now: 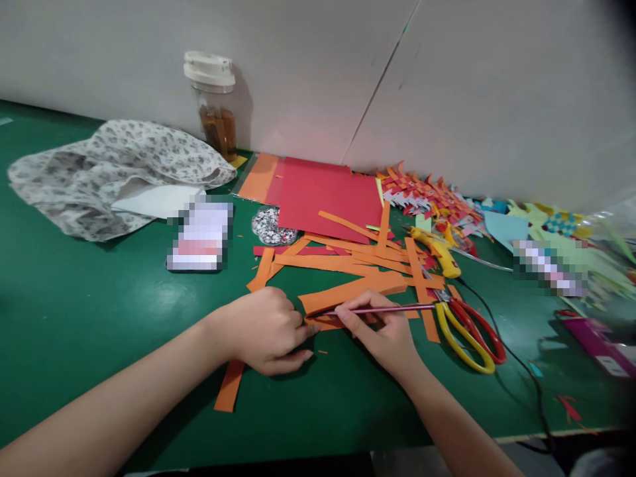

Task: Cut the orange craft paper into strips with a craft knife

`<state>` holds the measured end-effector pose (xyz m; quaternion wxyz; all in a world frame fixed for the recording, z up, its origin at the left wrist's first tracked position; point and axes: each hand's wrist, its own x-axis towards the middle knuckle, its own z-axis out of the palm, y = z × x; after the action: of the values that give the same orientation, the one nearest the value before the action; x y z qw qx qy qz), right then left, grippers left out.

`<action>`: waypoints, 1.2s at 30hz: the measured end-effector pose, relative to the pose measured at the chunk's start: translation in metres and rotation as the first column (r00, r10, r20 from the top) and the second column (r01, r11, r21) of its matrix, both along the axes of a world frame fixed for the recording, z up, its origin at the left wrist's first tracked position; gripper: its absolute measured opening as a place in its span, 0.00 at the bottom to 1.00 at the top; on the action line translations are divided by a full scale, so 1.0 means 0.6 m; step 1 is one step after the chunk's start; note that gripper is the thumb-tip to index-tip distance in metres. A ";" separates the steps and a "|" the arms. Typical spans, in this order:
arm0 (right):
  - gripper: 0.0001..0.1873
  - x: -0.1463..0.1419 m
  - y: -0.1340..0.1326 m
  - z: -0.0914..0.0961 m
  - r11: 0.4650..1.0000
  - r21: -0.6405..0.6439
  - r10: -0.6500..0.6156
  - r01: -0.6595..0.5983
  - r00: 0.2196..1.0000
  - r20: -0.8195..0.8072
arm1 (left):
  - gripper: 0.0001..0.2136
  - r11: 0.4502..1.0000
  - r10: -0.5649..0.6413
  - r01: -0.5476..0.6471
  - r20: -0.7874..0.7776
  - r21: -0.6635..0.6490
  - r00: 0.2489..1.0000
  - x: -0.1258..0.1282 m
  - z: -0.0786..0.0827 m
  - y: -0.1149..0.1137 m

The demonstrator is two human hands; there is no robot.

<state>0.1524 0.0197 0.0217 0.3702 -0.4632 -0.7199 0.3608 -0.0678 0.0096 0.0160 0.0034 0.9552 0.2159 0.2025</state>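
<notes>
My right hand [385, 334] is closed around a slim pinkish-purple pencil [397, 309], held low and nearly flat with its tip pointing left. That tip lies by the fold of a folded orange paper strip [348, 295]. My left hand [268, 331] is curled, with fingertips pressed on the left end of the same strip. Under the left wrist, part of another orange strip [229, 391] sticks out. More orange strips [328, 264] lie crisscrossed just beyond both hands. Scissors [467, 338] with one yellow and one red handle rest right of my right hand.
Beyond the strips are red paper sheets [330, 199] and a round case of googly eyes [274, 225]. A yellow glue gun [440, 252] trails a black cord along the right. Left stand a phone [201, 235], bunched cloth [119, 172] and a drink bottle [214, 106].
</notes>
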 end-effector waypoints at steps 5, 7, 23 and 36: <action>0.10 0.002 0.001 0.001 0.998 -0.005 0.065 -0.065 0.997 0.049 | 0.15 1.000 0.003 -0.003 0.005 0.008 1.000 0.001 0.001 0.001; 0.10 0.003 0.002 0.000 0.999 -0.004 0.044 -0.044 0.995 0.093 | 0.15 1.000 0.011 -0.011 -0.008 0.014 1.000 0.001 0.002 0.000; 0.04 0.025 -0.007 -0.006 0.947 0.272 -0.118 0.173 0.971 -0.210 | 0.15 0.995 0.060 -0.055 -0.054 0.086 0.997 -0.002 -0.002 0.006; 0.10 0.125 -0.005 0.028 0.874 0.390 -0.251 0.291 0.956 -0.150 | 0.14 0.978 0.112 -0.107 -0.016 0.179 0.994 -0.006 -0.007 0.007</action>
<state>0.2273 0.0165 0.0383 0.5390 -0.4545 -0.6889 0.1686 -0.0713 0.0140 0.0120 -0.0959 0.9409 0.2492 0.2084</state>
